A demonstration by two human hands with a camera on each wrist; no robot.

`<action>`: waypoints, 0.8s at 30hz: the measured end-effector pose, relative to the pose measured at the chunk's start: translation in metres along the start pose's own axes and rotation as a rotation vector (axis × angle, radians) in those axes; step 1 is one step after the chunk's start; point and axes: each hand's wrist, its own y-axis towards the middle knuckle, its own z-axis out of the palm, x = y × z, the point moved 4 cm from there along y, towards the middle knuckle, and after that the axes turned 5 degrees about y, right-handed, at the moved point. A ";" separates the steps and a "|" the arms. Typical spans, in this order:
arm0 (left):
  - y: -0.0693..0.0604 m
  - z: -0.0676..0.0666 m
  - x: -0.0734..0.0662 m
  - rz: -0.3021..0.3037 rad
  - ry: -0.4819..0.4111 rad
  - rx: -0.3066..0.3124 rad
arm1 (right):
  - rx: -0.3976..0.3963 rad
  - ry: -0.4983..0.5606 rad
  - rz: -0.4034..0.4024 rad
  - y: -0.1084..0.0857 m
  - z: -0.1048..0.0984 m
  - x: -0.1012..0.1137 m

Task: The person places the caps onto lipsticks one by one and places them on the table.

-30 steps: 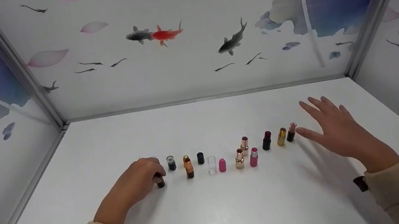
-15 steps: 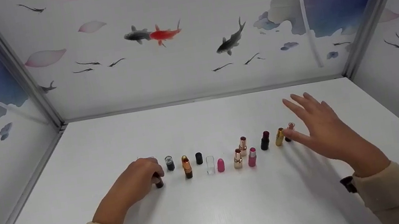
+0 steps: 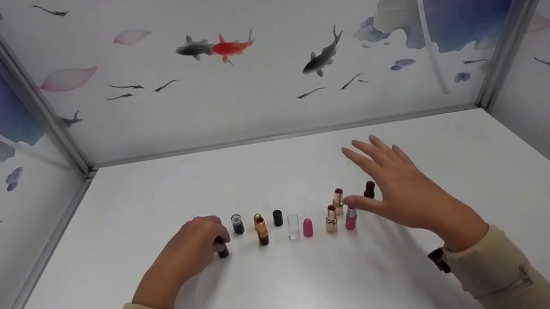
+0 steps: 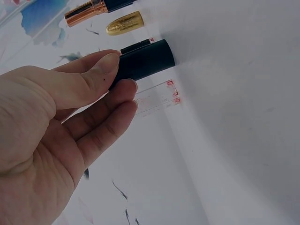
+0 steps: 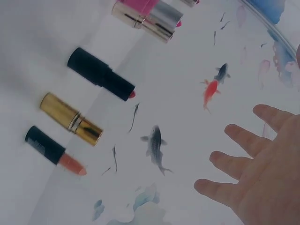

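My left hand (image 3: 184,255) pinches a black lipstick cap (image 4: 147,61) between thumb and fingers at the left end of the row. A clear cap (image 4: 157,97) stands beside it in the left wrist view. My right hand (image 3: 397,188) hovers with spread fingers, holding nothing. Its thumb crosses in front of the pink lipstick (image 3: 351,221), and the hand partly covers a dark red lipstick (image 3: 369,189). In the right wrist view stand a black lipstick (image 5: 99,72), a gold lipstick (image 5: 70,118) and a coral lipstick (image 5: 52,149); the hand hides the last two from the head view.
Two rose-gold lipsticks (image 3: 331,220) stand left of the pink one. Farther left are a pink cap (image 3: 308,227), a clear cap (image 3: 293,228), a small black cap (image 3: 278,218) and a black-and-gold lipstick (image 3: 262,232). Printed panels enclose the white table (image 3: 296,293).
My right hand has swept left over the row, from beside the coral lipstick to above the dark red and pink lipsticks. The left hand keeps its pinch on the black cap.
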 end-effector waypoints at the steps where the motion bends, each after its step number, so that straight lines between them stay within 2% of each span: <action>1: 0.000 0.000 0.000 0.002 0.000 0.000 | 0.002 0.002 -0.006 0.002 0.003 0.004; 11: 0.000 -0.002 0.001 0.086 0.008 -0.043 | 0.006 0.032 -0.115 0.020 0.023 0.036; 24: -0.001 0.000 0.002 0.075 0.005 -0.041 | 0.058 0.064 -0.195 0.042 0.049 0.078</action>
